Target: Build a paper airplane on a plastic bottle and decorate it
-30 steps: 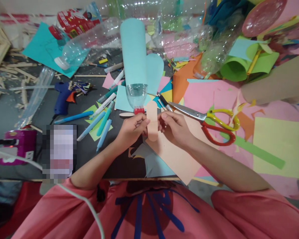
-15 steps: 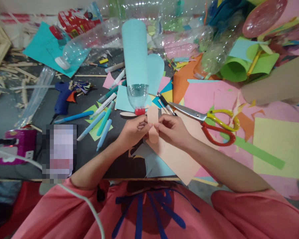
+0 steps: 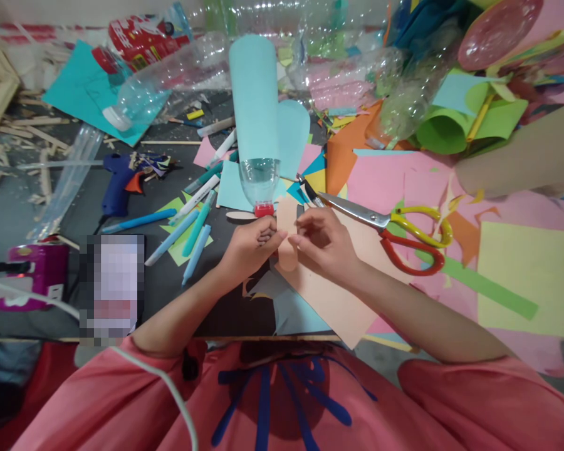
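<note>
A small peach paper strip with rounded ends (image 3: 287,219) is upright between my hands. My left hand (image 3: 254,245) pinches its left side between thumb and fingers. My right hand (image 3: 328,241) is at its right edge, thumb and index finger parted, the thumb tip close to the paper; whether it touches is unclear. Just beyond my hands lies a clear bottle wrapped in light blue paper (image 3: 254,100), its red cap (image 3: 264,210) towards me. A flat peach oval piece (image 3: 240,215) rests left of the cap. Under my right hand lies a larger peach sheet (image 3: 341,300).
Scissors (image 3: 385,220) and a black pen (image 3: 310,190) lie to the right. Markers (image 3: 198,232), a blue glue gun (image 3: 118,185) and a phone (image 3: 117,282) are on the left. Clear bottles (image 3: 183,69) and coloured paper (image 3: 395,181) cover the back and right.
My right thumb and index finger have opened, and the index finger has lifted away from the strip. My left hand keeps its hold on the strip.
</note>
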Tool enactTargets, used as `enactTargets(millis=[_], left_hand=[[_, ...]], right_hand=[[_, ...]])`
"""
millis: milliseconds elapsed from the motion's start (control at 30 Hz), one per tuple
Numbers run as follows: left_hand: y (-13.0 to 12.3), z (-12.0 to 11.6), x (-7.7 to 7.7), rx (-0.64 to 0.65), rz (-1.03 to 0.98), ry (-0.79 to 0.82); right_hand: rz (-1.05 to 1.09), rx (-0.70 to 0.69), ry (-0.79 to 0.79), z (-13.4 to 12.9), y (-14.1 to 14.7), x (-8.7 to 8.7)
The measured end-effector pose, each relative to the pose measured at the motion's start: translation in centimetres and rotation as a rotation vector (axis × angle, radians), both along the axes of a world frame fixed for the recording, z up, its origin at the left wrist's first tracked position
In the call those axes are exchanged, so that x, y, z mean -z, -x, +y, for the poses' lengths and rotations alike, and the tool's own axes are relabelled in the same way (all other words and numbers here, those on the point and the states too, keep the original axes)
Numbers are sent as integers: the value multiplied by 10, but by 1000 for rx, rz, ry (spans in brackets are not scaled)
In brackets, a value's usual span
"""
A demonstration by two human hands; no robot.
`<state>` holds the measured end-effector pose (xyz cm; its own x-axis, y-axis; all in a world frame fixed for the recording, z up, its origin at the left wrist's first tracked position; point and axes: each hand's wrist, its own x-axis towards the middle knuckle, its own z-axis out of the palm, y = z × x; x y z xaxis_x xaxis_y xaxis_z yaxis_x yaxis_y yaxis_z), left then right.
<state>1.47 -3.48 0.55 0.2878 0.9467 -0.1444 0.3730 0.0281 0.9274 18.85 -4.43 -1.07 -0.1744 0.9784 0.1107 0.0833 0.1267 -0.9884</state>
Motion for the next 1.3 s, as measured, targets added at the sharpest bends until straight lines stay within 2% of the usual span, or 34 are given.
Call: enactTargets(millis=[100,333,533,733,933,1067,1300], left_hand=[[-1,0,-1,7,-38,16],[-1,0,-1,-24,-131,51],[-1,-1,2,-95,-102,-128],[3,-3,8,-97,-64,-381],[5,-2,9,22,16,-598],[4,-2,7,47,78,-675],[4,-3,6,33,135,-731]], right_hand=[[-82,-42,-88,-1,-1,-2],[-86,25,-23,-1,0,-5],[-49,87,-55,-1,0,-2],[-83,98,-84,-3,1,-1],[-168,88,-245,-3,0,-5],[-224,87,-305,-4,-1,-7],[-248,74,-277,-6,-1,-7]])
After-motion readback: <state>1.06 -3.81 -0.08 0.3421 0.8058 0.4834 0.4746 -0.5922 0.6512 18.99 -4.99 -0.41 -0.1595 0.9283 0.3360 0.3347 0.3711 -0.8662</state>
